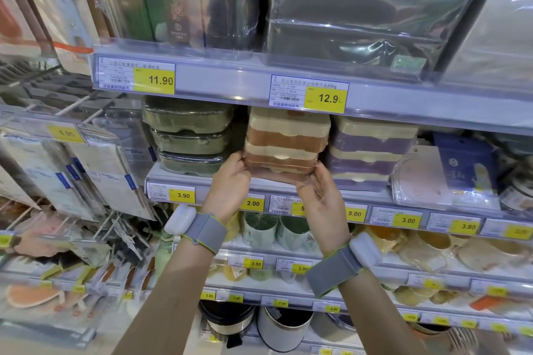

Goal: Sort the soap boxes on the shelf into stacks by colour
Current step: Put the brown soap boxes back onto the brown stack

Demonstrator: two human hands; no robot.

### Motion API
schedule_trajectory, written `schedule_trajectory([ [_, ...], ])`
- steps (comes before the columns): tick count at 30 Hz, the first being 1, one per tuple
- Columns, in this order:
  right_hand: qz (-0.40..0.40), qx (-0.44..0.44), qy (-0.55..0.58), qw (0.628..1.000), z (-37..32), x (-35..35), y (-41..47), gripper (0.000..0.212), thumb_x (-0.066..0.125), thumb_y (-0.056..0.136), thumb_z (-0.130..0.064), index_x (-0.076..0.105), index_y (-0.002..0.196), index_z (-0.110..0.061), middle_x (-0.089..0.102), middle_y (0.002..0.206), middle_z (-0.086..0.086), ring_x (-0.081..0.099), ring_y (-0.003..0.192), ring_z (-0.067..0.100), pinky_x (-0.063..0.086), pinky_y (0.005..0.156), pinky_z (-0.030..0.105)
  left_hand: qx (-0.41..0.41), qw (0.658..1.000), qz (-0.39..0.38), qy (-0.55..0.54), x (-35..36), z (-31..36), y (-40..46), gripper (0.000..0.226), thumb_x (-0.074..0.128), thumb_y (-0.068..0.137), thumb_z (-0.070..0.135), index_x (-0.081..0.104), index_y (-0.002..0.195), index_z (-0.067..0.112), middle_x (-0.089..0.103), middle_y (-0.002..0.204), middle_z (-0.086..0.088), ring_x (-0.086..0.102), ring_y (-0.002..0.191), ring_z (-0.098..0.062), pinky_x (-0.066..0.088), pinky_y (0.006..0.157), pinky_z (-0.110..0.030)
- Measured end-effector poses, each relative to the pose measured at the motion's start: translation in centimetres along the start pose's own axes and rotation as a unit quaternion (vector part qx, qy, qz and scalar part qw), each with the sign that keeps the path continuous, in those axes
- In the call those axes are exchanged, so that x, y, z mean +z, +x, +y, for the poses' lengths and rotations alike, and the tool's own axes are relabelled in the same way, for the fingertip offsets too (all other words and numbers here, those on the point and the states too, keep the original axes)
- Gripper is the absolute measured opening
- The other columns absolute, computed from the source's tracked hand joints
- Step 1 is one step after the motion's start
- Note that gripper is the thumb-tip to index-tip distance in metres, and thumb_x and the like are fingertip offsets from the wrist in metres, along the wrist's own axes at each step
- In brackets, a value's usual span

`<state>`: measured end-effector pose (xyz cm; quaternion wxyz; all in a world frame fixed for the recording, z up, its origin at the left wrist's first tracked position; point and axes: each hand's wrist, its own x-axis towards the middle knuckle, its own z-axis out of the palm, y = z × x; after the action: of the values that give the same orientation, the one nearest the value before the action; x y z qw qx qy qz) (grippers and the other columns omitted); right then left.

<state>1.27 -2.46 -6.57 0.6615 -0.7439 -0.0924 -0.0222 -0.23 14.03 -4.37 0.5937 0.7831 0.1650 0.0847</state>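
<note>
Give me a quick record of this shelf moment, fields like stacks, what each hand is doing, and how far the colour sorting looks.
green stack: three boxes, left on the shelf
brown stack: middle, cream lids
purple stack: right of brown, cream lids
held box: brown, at the bottom front of the brown stack, jutting over the shelf edge
left hand: grips the held box's left end
right hand: grips its right end
sorting: three single-colour stacks visible; held box not yet pushed in
</note>
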Motion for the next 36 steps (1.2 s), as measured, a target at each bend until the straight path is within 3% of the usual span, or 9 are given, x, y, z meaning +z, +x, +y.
schedule_trajectory([
  [3, -0.012, -0.006, -0.004, 1.0, 0.0, -0.5, 0.3, 0.052, 0.054, 0.093, -0.008, 0.04, 0.143, -0.013, 0.056, 0.138, 0.0, 0.05, 0.13, 0.01, 0.041, 0.11, 0.029, 0.016, 0.999, -0.014, 0.042, -0.3, 0.0, -0.7, 0.048, 0.039, 0.093, 0.001, 0.047, 0.138, 0.016, 0.063, 0.126, 0.003, 0.054, 0.123, -0.018, 0.039, 0.105, -0.034],
  [6, -0.009, 0.001, 0.018, 1.0, -0.2, -0.7, 0.0, 0.053, 0.054, 0.094, -0.007, 0.037, 0.144, -0.011, 0.051, 0.139, -0.003, 0.046, 0.13, 0.006, 0.039, 0.098, 0.006, 0.033, 0.995, 0.001, 0.089, -0.6, -0.1, -1.1, 0.048, 0.045, 0.095, 0.01, 0.043, 0.142, 0.016, 0.06, 0.138, -0.003, 0.052, 0.13, -0.022, 0.037, 0.112, -0.037],
  [10, 0.01, -0.001, 0.06, 0.998, -0.1, -0.8, -0.5, 0.054, 0.053, 0.094, -0.006, 0.035, 0.145, -0.009, 0.047, 0.143, 0.002, 0.042, 0.135, 0.013, 0.036, 0.109, 0.023, 0.058, 0.994, 0.026, 0.09, -0.6, -0.5, -1.5, 0.056, 0.045, 0.097, 0.01, 0.032, 0.151, 0.015, 0.046, 0.151, -0.006, 0.043, 0.139, -0.023, 0.032, 0.117, -0.039],
  [13, 0.009, 0.003, 0.073, 0.997, 0.0, -0.6, -0.5, 0.054, 0.053, 0.094, -0.003, 0.035, 0.145, -0.008, 0.046, 0.146, 0.006, 0.042, 0.136, 0.015, 0.036, 0.113, 0.032, 0.061, 0.993, 0.021, 0.099, -0.4, -0.8, -1.4, 0.058, 0.042, 0.096, 0.006, 0.034, 0.151, 0.02, 0.049, 0.15, -0.006, 0.044, 0.138, -0.023, 0.033, 0.116, -0.038],
  [20, -0.01, -0.015, 0.039, 0.999, 0.0, -0.5, -0.7, 0.06, 0.057, 0.093, -0.007, 0.031, 0.147, -0.01, 0.043, 0.148, 0.004, 0.039, 0.137, 0.011, 0.037, 0.11, 0.026, 0.061, 0.994, 0.008, 0.087, 0.1, -0.4, -0.7, 0.065, 0.039, 0.092, 0.0, 0.029, 0.152, 0.023, 0.059, 0.137, -0.005, 0.054, 0.128, -0.019, 0.04, 0.112, -0.042],
  [24, -0.011, -0.023, 0.009, 1.0, 0.3, -0.6, -0.5, 0.06, 0.058, 0.092, -0.008, 0.032, 0.146, -0.014, 0.042, 0.148, 0.001, 0.041, 0.128, 0.004, 0.038, 0.094, 0.002, 0.065, 0.991, 0.033, 0.116, 0.5, -0.1, -0.1, 0.06, 0.046, 0.096, 0.009, 0.03, 0.152, 0.024, 0.06, 0.135, -0.007, 0.058, 0.12, -0.024, 0.045, 0.101, -0.037],
  [26, -0.007, -0.027, 0.006, 1.0, 0.3, -0.7, -0.3, 0.059, 0.058, 0.092, -0.008, 0.033, 0.146, -0.015, 0.042, 0.147, 0.001, 0.042, 0.126, 0.003, 0.037, 0.088, -0.003, 0.066, 0.99, 0.035, 0.124, 0.6, -0.2, 0.1, 0.06, 0.047, 0.095, 0.011, 0.03, 0.151, 0.023, 0.058, 0.136, -0.008, 0.058, 0.12, -0.025, 0.045, 0.102, -0.039],
  [32, -0.006, -0.036, 0.011, 0.999, 0.6, -0.7, -0.2, 0.059, 0.058, 0.092, -0.007, 0.033, 0.146, -0.014, 0.043, 0.146, 0.001, 0.043, 0.129, 0.005, 0.039, 0.091, 0.0, 0.069, 0.99, 0.035, 0.119, 0.8, -0.6, 0.3, 0.059, 0.048, 0.093, 0.012, 0.031, 0.15, 0.02, 0.055, 0.135, -0.012, 0.056, 0.119, -0.028, 0.044, 0.105, -0.047],
  [36, -0.014, -0.03, 0.036, 0.999, 0.6, -1.0, -0.2, 0.059, 0.057, 0.093, -0.008, 0.032, 0.147, -0.012, 0.044, 0.147, 0.001, 0.043, 0.134, 0.009, 0.041, 0.103, 0.015, 0.067, 0.989, 0.053, 0.124, 1.0, -0.7, 0.2, 0.06, 0.049, 0.094, 0.013, 0.031, 0.151, 0.014, 0.048, 0.143, -0.013, 0.047, 0.131, -0.03, 0.039, 0.11, -0.048],
])
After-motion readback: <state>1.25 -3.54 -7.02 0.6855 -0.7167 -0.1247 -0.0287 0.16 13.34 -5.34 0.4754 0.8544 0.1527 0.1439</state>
